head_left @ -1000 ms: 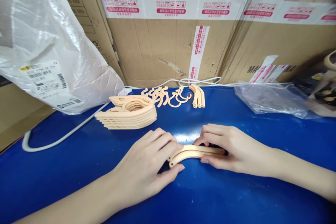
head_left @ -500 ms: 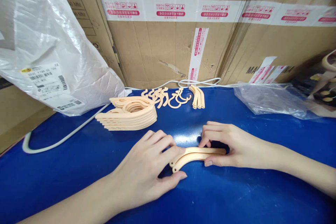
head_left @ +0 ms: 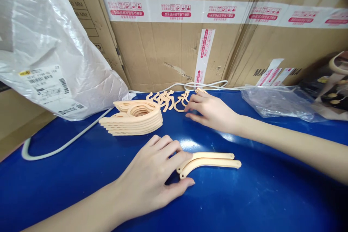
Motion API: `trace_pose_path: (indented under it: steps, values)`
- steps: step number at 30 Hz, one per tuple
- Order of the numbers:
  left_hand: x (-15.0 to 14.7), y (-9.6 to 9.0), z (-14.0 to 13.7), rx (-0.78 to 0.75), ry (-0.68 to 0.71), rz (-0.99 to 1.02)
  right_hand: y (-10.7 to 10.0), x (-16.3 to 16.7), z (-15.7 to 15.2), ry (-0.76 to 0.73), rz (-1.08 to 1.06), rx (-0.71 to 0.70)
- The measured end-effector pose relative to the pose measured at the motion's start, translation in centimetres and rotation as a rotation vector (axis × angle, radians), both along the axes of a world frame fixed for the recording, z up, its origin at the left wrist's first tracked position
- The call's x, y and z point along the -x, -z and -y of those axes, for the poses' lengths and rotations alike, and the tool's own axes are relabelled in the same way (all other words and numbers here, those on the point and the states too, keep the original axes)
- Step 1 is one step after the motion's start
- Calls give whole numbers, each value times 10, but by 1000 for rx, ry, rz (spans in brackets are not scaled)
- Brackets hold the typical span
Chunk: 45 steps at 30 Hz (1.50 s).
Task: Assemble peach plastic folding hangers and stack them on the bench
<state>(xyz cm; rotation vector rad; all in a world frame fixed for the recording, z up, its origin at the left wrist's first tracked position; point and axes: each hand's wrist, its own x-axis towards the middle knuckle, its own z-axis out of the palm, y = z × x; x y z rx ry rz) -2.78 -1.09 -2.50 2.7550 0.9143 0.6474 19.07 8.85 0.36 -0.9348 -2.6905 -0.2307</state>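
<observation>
Two beige curved hanger arms (head_left: 212,163) lie side by side on the blue table in front of me. My left hand (head_left: 160,170) is at their left ends, with the index finger on the upper arm and the thumb below the lower one. At the back, my right hand (head_left: 208,110) is open, palm down, its fingers slightly apart beside the loose hanger hooks (head_left: 179,106). It covers most of a small pile of more curved arms (head_left: 200,90). Whether its fingertips touch a hook, I cannot tell.
A neat stack of beige hanger pieces (head_left: 133,119) sits left of the hooks. Behind stand taped cardboard boxes (head_left: 163,50). A white plastic parcel bag (head_left: 54,54) leans at left, a pale cable (head_left: 67,146) crosses the table there, and a clear plastic bag (head_left: 277,101) lies at right.
My right hand has let go of the two hanger arms and moved away and left, to the parts at the back. The left hand has stayed at the arms' left ends.
</observation>
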Motion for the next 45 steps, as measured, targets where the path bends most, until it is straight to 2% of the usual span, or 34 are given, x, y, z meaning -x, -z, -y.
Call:
trace_pose_path:
  steps: [4,11,16,23,29,35,39,42,45]
  values:
    - [1,0,1,-6,0,0,7,18,-13,64,73,-89]
    - [2,-2,1,3,3,-22,18,19,-9,50,78,-76]
    - [2,1,0,-16,1,-1,18,7,15,-86,17,20]
    - [1,-1,3,-58,-1,-23,15,2,47,-134,-12,89]
    - [2,-1,3,-67,3,-19,16,1,50,-194,-112,249]
    - [1,1,2,-71,5,-5,14,1,46,-219,-153,301]
    - [1,0,2,-58,8,-17,3,7,31,-86,-194,262]
    - [1,-2,2,-52,4,-27,-2,18,10,58,-131,138]
    - [1,-3,1,-44,9,-24,0,34,-12,233,25,-20]
